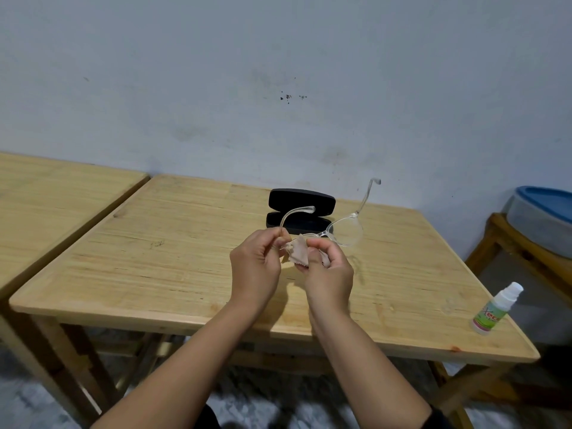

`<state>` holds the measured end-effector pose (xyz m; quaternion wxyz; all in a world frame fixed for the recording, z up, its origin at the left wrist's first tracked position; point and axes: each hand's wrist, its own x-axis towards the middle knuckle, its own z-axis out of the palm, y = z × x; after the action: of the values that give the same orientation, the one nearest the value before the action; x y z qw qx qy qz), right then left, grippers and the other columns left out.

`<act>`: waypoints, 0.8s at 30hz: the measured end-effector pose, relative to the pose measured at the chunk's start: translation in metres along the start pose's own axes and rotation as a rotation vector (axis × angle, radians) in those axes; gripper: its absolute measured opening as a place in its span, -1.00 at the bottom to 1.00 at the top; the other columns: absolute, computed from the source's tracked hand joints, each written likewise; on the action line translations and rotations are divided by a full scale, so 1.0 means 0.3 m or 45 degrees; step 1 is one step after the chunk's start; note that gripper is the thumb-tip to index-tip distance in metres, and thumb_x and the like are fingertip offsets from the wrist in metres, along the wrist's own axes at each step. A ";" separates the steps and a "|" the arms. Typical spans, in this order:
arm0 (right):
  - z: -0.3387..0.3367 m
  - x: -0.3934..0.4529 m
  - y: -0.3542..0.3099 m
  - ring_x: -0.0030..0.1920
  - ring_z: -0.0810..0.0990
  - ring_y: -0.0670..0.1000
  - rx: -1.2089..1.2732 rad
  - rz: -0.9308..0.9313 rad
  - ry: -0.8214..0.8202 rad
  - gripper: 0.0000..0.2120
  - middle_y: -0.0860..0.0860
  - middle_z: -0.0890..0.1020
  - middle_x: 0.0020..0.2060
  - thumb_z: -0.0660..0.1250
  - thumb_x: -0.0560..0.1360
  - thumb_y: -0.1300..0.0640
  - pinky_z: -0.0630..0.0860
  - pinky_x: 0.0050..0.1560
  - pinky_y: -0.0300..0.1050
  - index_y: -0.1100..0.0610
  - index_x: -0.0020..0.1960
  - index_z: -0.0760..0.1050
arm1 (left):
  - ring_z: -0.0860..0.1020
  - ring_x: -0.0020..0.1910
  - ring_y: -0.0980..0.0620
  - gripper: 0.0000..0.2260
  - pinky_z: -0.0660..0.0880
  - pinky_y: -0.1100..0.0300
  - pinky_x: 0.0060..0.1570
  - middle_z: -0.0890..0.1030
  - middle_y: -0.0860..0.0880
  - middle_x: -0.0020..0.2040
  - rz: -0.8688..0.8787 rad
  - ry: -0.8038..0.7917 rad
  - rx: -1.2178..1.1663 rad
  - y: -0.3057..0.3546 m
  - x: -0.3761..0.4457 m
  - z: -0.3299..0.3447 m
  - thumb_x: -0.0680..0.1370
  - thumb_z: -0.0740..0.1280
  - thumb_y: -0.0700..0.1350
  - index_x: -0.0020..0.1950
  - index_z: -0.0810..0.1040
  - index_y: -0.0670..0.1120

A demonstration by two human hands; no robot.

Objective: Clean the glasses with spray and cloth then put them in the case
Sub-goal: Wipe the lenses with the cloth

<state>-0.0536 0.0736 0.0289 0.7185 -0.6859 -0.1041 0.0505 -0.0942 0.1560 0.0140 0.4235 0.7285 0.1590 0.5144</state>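
Both forearms reach in from the bottom edge, the left hand (255, 267) pinching the clear glasses (337, 230) at one temple hinge while the right hand (329, 274) grips a beige cloth (298, 250) against the near lens, all held above the wooden table (154, 267). Beyond them the black case (300, 212) lies open near the far edge. Bare wood spreads wide to the left, and the spray bottle (495, 311) stands by the right front corner.
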 end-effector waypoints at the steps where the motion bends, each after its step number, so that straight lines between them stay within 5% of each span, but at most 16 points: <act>1: -0.002 0.001 -0.003 -0.04 0.64 0.03 -0.004 -0.008 -0.030 -0.66 0.00 0.66 -0.08 0.25 0.54 0.27 0.61 -0.13 -0.13 -0.10 -0.28 0.58 | 0.61 -0.20 0.13 -0.79 0.61 0.22 -0.17 0.63 0.01 -0.20 -0.003 0.000 -0.002 0.002 0.004 -0.002 0.49 0.29 -0.36 -0.14 0.62 -0.09; 8: -0.026 0.007 -0.035 -0.29 0.54 -0.13 -0.116 -0.015 -0.068 -0.70 -0.12 0.67 -0.21 0.23 0.51 0.26 0.41 -0.41 -0.40 -0.04 -0.25 0.61 | 0.59 -0.21 0.11 -0.83 0.61 0.16 -0.18 0.62 0.02 -0.22 -0.011 0.005 -0.008 0.006 0.022 -0.009 0.50 0.28 -0.34 -0.15 0.62 -0.13; 12: -0.025 0.006 -0.017 -0.16 0.55 -0.19 -0.163 -0.076 -0.027 -0.71 -0.14 0.66 -0.15 0.21 0.54 0.25 0.39 -0.25 -0.41 -0.06 -0.13 0.63 | 0.60 -0.20 0.12 -0.83 0.61 0.19 -0.18 0.62 0.03 -0.20 0.022 -0.029 0.006 0.000 0.010 0.001 0.50 0.29 -0.34 -0.13 0.62 -0.13; 15: -0.008 0.005 0.018 -0.12 0.49 -0.04 -0.157 -0.124 0.079 -0.73 0.00 0.66 0.01 0.19 0.57 0.20 0.44 -0.15 -0.26 -0.07 0.06 0.61 | 0.60 -0.16 0.11 -0.84 0.57 0.34 -0.17 0.62 0.02 -0.19 0.071 -0.036 -0.028 0.010 -0.005 0.015 0.50 0.29 -0.36 -0.11 0.63 -0.15; 19: -0.003 0.003 0.016 0.10 0.56 -0.09 -0.117 -0.149 0.125 -0.79 -0.07 0.62 0.09 0.29 0.55 0.14 0.53 0.13 -0.15 -0.03 0.13 0.60 | 0.60 -0.18 0.12 -0.84 0.56 0.37 -0.17 0.62 -0.01 -0.20 0.104 -0.031 -0.069 0.023 -0.009 0.029 0.49 0.28 -0.32 -0.12 0.62 -0.13; 24: -0.012 0.014 0.011 0.05 0.62 -0.12 -0.090 -0.109 -0.054 -0.84 -0.10 0.67 -0.02 0.42 0.46 0.11 0.55 0.01 -0.21 -0.11 -0.02 0.66 | 0.59 -0.19 0.14 -0.82 0.54 0.37 -0.19 0.62 0.03 -0.19 0.160 -0.045 -0.022 0.029 -0.004 0.027 0.47 0.27 -0.31 -0.11 0.62 -0.09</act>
<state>-0.0486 0.0712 0.0257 0.6929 -0.7046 -0.1502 0.0303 -0.0892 0.1465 0.0191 0.3994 0.7423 0.1011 0.5284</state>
